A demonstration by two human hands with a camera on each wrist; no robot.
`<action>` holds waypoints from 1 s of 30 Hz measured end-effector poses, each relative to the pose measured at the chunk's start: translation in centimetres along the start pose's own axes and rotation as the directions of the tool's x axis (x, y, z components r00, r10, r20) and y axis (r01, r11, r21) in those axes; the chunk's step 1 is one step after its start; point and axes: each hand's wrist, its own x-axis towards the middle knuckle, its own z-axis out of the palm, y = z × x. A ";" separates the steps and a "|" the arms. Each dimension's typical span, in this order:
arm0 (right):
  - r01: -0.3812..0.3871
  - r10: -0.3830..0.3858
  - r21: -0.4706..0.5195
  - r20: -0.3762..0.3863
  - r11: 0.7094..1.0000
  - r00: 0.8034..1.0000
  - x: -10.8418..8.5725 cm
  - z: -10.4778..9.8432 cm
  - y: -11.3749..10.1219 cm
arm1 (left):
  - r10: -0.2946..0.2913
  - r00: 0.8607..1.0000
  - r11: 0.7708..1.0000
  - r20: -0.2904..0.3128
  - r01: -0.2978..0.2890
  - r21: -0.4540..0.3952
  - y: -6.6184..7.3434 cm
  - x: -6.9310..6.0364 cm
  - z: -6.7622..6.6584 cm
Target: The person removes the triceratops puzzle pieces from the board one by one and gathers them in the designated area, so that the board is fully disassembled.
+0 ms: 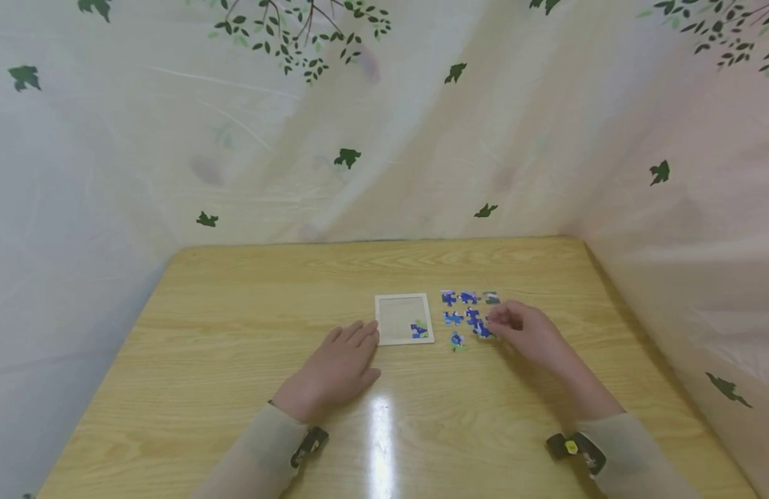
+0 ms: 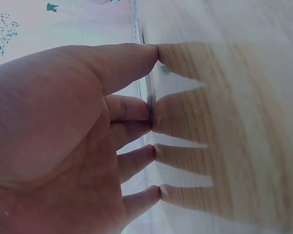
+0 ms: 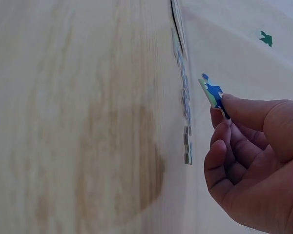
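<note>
A jigsaw piece (image 3: 213, 93), blue with a pale green edge, is pinched between the thumb and fingertips of my right hand (image 1: 533, 337), lifted off the table in the right wrist view. Left of that hand lie several loose jigsaw pieces (image 1: 453, 318) in rough rows. Beside them is a white-rimmed puzzle tray (image 1: 404, 296), with blue and green puzzle pieces (image 1: 418, 329) in its lower right corner. My left hand (image 1: 334, 371) is palm down with fingers extended, fingertips at the tray's left edge. The left wrist view shows those fingertips touching down.
The wooden table (image 1: 235, 305) has a glossy light reflection near its front. A pale curtain (image 1: 384, 138) with printed leaves stands behind it and along both sides. Dark wrist cameras (image 1: 309, 445) sit at both cuffs.
</note>
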 end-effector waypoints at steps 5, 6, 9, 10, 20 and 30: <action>0.016 -0.016 0.000 0.040 1.000 0.999 -0.3 0.0 0.0 | -0.002 1.000 1.000 0.002 0.002 -0.003 0.0 0.1 0.0; 0.018 -0.018 -0.002 0.047 1.000 0.999 -0.3 0.1 0.0 | -0.003 1.000 1.000 0.003 0.003 -0.004 0.0 0.1 0.0; 0.026 -0.026 -0.001 0.072 1.000 0.997 -0.3 0.4 0.2 | -0.005 1.000 1.000 0.002 0.005 -0.004 0.0 0.1 0.1; 0.026 -0.025 -0.001 0.079 1.000 0.997 -0.3 0.5 0.2 | -0.006 1.000 1.000 0.002 0.006 -0.004 0.0 0.2 0.2; 0.025 -0.022 -0.036 0.088 0.999 0.996 -0.1 1.0 0.5 | -0.014 1.000 1.000 0.002 0.014 -0.007 0.0 0.3 0.4; 0.041 -0.036 -0.090 0.060 0.995 0.998 0.4 1.5 0.6 | -0.003 1.000 1.000 -0.007 0.003 0.012 -0.1 0.1 0.5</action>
